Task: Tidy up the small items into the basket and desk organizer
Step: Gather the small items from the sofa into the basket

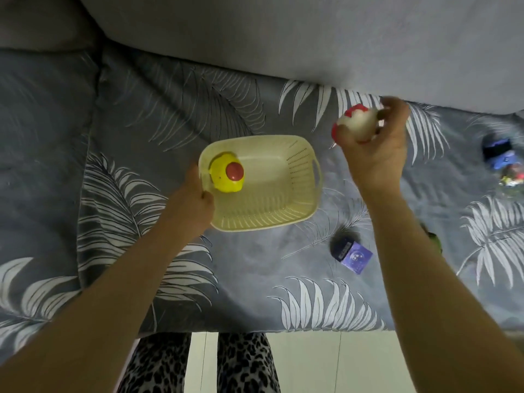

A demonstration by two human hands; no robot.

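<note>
A cream plastic basket [286,205] sits on the leaf-patterned bedsheet near the middle of the view. A yellow toy with a red round top [226,177] lies in its left end. My left hand [195,199] grips the basket's left rim. My right hand [374,143] is raised to the right of the basket and holds a white and red ball-like toy [358,121] in its curled fingers. A small dark and purple box [351,252] lies on the sheet below the right hand.
A blue and black object [497,153] and some small colourful items [510,177] lie at the far right, blurred. A green thing [433,241] peeks from behind my right forearm. A grey cushion [283,32] borders the back; the bed edge runs along the bottom.
</note>
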